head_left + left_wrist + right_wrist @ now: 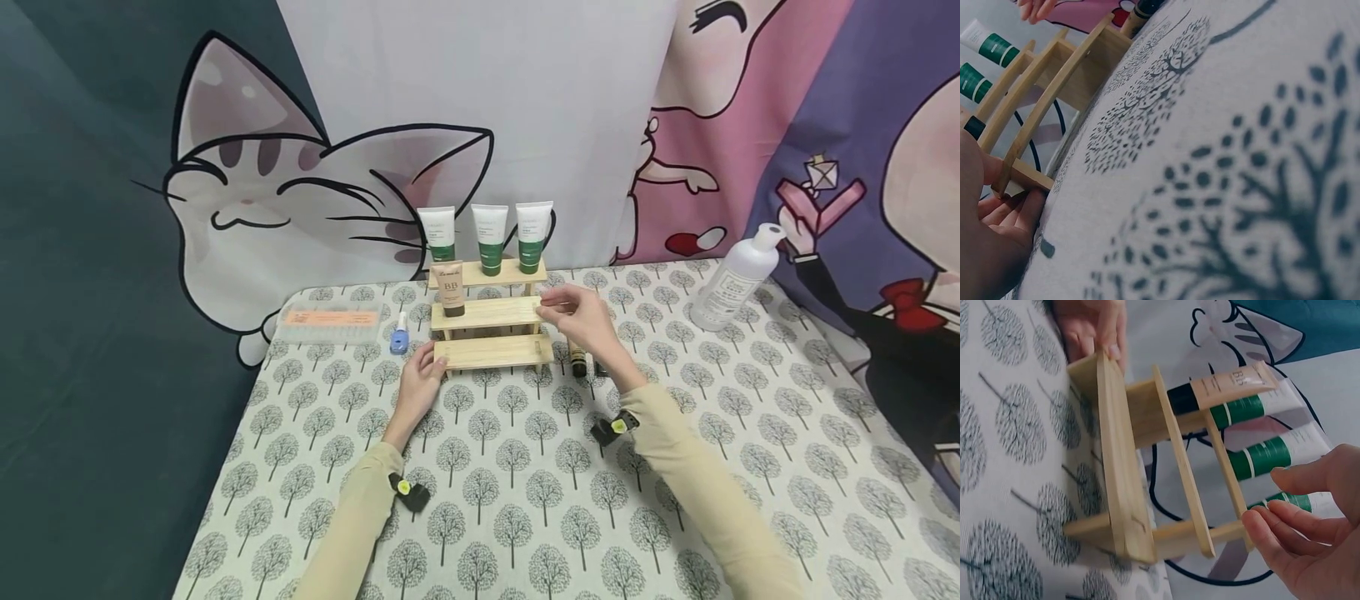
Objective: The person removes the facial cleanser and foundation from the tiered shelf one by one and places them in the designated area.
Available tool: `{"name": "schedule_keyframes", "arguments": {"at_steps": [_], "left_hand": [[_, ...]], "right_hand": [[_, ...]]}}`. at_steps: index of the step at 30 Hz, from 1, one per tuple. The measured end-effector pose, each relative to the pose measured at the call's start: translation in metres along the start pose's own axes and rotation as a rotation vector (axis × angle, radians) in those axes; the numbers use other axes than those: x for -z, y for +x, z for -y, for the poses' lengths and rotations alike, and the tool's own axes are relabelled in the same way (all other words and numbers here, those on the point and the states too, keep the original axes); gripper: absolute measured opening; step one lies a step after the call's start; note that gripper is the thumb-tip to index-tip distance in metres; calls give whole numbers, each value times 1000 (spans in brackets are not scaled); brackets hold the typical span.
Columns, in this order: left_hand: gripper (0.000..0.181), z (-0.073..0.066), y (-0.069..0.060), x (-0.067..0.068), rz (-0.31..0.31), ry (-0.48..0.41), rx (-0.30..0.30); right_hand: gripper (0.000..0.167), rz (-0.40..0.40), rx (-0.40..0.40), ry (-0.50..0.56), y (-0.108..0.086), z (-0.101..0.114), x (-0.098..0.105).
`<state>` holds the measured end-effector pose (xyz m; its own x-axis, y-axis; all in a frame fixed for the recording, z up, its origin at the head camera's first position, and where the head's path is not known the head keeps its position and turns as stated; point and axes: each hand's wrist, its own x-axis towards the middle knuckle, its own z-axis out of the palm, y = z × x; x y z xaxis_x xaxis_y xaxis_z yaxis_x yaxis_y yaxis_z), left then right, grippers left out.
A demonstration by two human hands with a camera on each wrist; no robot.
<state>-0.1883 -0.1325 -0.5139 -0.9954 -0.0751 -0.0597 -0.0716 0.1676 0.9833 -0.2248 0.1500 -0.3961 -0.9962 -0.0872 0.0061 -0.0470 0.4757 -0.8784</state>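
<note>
A three-tier wooden rack (491, 353) (1054, 87) (1124, 487) stands near the backdrop. Three white-and-green tubes (491, 240) (1266, 455) stand upright on its top tier, and a beige BB tube (451, 288) (1229, 386) is on the middle tier's left side. My left hand (420, 385) (997, 231) (1092, 325) grips the left end of the lowest tier, thumb above and fingers below. Beside the right end of the middle tier is my right hand (588, 323) (1310, 519), fingers bent, thumb and fingertips apart with nothing between them.
Left of the rack are a clear case with an orange label (330, 325) and a small blue-and-white bottle (400, 335). Dark-capped items (578, 362) lie under my right hand. A large white pump bottle (731, 283) stands at the right.
</note>
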Motion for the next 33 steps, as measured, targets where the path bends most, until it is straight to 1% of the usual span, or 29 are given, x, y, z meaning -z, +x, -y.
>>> {"name": "schedule_keyframes", "arguments": {"at_steps": [4, 9, 14, 20, 26, 30, 33], "left_hand": [[55, 1, 1, 1, 0, 3, -8], [56, 0, 0, 1, -3, 14, -6], [55, 1, 0, 2, -5, -3, 7], [55, 1, 0, 1, -7, -5, -10], [56, 0, -1, -1, 1, 7, -8], [56, -1, -2, -1, 4, -2, -9], [56, 0, -2, -1, 1, -3, -13]], "right_hand": [[35, 8, 7, 34, 4, 7, -10], [34, 21, 54, 88, 11, 13, -24], [34, 37, 94, 91, 17, 17, -37], [35, 45, 86, 115, 23, 25, -52], [36, 60, 86, 178, 28, 30, -66], [39, 59, 108, 236, 33, 31, -74], [43, 65, 106, 266, 37, 32, -81]]}}
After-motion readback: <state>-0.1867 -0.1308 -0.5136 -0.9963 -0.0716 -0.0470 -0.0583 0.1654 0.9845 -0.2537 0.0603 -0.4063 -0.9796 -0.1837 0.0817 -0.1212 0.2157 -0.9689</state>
